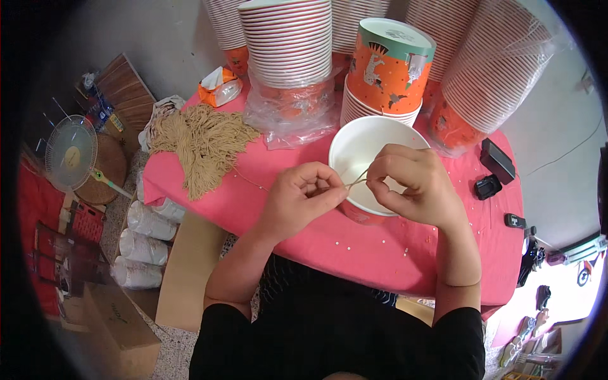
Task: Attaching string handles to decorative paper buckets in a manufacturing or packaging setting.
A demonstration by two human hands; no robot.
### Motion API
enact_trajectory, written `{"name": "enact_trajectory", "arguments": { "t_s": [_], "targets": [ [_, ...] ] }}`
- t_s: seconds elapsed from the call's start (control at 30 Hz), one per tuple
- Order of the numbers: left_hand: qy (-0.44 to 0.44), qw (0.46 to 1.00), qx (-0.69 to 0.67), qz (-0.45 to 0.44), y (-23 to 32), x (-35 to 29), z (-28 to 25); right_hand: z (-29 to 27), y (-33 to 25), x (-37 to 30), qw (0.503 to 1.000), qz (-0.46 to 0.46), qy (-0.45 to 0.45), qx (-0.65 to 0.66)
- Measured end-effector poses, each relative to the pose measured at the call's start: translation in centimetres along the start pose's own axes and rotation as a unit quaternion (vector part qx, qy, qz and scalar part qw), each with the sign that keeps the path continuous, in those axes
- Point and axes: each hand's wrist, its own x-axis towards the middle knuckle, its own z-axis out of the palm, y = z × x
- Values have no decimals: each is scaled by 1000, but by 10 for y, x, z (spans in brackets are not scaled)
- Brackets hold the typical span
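A tan cord spans the short gap btwn two bare hands over a pink-covered surface. The L hand pinches it, thumb agst. forefinger, w/ the cord leaving those fingers toward 2 o'clock. The R hand has its fingers drawn in tight on the same cord, which reaches them from their 8 o'clock side. The hands are near each other but apart; no. of strands held is too fine to tell.

Just beyond the cord, at 1 o'clock, an upright white-lined bucket stands partly hidden by the R hand; whether cord touches rim, can't tell.

At 10 o'clock from the L hand lies a loose tan bundle of cords, w/ a thin strand trailing from it toward that hand. Past it, also approx. 10 o'clock from the cord, sits an orange-and-white pack.

A bucket stack, part-wrapped in clear plastic, rises at 11 o'clock; an inverted orange-and-green bucket tops another pile btwn 12 and 1. Two black objects lie nr. 3 o'clock.
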Motion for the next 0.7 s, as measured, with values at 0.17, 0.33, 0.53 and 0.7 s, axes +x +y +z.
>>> {"name": "enact_trajectory", "arguments": {
  "t_s": [0.17,0.33,0.53,0.7],
  "targets": [
    [-1,999,-34,-13,3,-2,-1,-3,0,-2,998,5,-33,56],
    [-8,998,-66,8,1,-4,4,6,-6,-1,986,30,-63,154],
    [-13,995,-102,-7,2,-8,7,11,-7,1,986,41,-36,158],
    [-11,994,-103,-19,2,-7,11,12,-4,2,983,67,-45,162]
  ]
}}
